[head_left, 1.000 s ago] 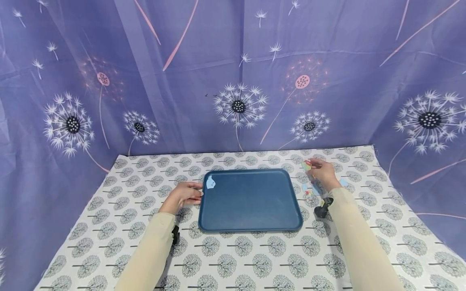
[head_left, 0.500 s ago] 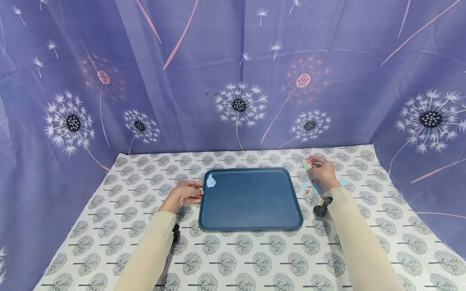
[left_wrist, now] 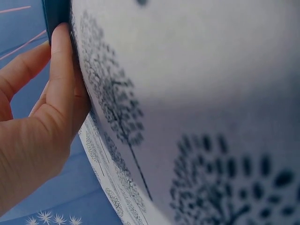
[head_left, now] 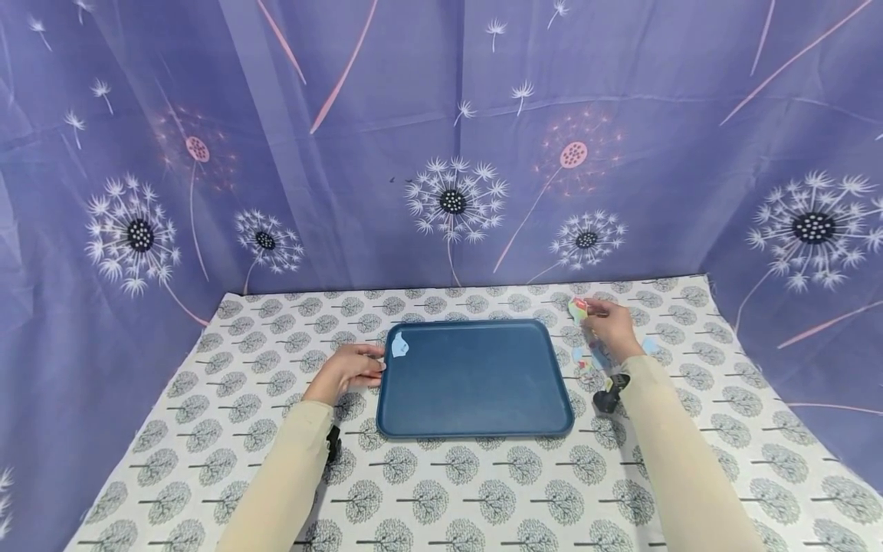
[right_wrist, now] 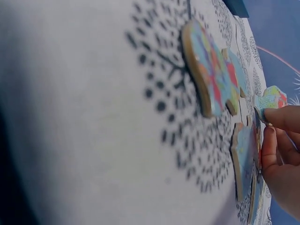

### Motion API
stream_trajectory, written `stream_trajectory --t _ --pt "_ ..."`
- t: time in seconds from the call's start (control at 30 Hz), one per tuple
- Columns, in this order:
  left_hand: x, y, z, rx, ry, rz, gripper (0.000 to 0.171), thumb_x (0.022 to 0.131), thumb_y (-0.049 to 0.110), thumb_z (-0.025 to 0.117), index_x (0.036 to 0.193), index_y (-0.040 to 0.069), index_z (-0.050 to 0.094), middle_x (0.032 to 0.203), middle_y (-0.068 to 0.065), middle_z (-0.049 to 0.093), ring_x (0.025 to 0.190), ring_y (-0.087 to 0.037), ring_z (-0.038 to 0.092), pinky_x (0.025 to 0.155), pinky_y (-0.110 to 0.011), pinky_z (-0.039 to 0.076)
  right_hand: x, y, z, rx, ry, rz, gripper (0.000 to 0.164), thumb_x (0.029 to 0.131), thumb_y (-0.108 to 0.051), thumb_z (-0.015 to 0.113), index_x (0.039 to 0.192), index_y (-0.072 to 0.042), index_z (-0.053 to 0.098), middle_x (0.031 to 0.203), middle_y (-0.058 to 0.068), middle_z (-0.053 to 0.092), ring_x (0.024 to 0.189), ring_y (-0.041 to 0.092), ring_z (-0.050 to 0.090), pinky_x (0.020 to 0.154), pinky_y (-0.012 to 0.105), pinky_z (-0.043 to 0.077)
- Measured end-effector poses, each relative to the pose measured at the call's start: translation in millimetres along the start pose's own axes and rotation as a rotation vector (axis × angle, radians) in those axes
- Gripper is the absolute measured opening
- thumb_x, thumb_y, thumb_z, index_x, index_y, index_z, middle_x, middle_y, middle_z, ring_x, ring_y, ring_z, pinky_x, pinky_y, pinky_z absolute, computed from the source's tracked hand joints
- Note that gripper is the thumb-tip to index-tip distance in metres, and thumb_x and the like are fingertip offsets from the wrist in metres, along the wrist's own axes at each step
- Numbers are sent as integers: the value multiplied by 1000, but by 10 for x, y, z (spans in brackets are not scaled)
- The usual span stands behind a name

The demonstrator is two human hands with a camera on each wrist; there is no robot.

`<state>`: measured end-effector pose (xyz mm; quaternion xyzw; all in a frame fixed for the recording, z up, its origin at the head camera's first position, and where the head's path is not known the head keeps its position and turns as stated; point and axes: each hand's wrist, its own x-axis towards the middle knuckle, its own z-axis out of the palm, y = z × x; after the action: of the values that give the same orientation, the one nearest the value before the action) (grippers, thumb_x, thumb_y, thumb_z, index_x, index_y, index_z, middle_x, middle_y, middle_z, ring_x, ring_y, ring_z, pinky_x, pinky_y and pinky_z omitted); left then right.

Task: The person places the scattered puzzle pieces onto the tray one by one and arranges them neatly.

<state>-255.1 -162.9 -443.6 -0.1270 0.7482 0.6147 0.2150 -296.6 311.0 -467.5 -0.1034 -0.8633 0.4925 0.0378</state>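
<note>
A dark blue tray [head_left: 476, 383] lies flat on the cloth. My left hand [head_left: 347, 371] is at its left rim, fingertips touching the edge with fairly straight fingers; the left wrist view shows the thumb [left_wrist: 61, 61] against the tray's side. Inside the tray's far left corner lies a light blue puzzle piece [head_left: 399, 345]. Right of the tray, my right hand [head_left: 612, 330] pinches a green, red and light blue puzzle piece [right_wrist: 273, 98] between thumb and finger. Several wooden-edged puzzle pieces [right_wrist: 206, 70] lie beneath and beside this hand, partly hidden by it in the head view.
A white cloth [head_left: 455, 491] printed with grey trees covers the table. Purple curtains [head_left: 359, 169] with dandelions stand behind and at both sides. One light blue piece [head_left: 651, 346] lies right of my right wrist. A black wrist camera [head_left: 610, 395] hangs at that wrist.
The puzzle piece in my right hand has shifted slightly left and turned, showing more of its red part. My left hand and the tray have stayed in place.
</note>
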Motion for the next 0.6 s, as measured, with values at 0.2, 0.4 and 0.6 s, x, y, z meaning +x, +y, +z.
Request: stream_trajectory --t 0.2,0.4,0.6 --pt "-6 3 8 2 -1 4 50 86 -11 61 135 -8 49 83 -14 64 64 -16 65 70 -30 62 40 40 -23 73 13 14 45 92 -10 58 136 -2 53 120 22 57 80 16 59 57 25 57" --pt "3 -6 5 7 -3 16 50 86 -11 61 134 -8 49 86 -16 65 65 -16 65 71 -31 62 21 19 -36 151 -15 24 43 96 -12 57 138 -3 51 115 19 60 69 8 59 55 22 52" --pt "4 -4 4 4 -6 14 50 86 -11 61 134 -9 49 87 -16 65 66 -17 65 72 -31 62 -21 -56 -35 181 -27 77 47 95 -14 60 139 -4 49 109 12 62 74 9 65 62 22 58"
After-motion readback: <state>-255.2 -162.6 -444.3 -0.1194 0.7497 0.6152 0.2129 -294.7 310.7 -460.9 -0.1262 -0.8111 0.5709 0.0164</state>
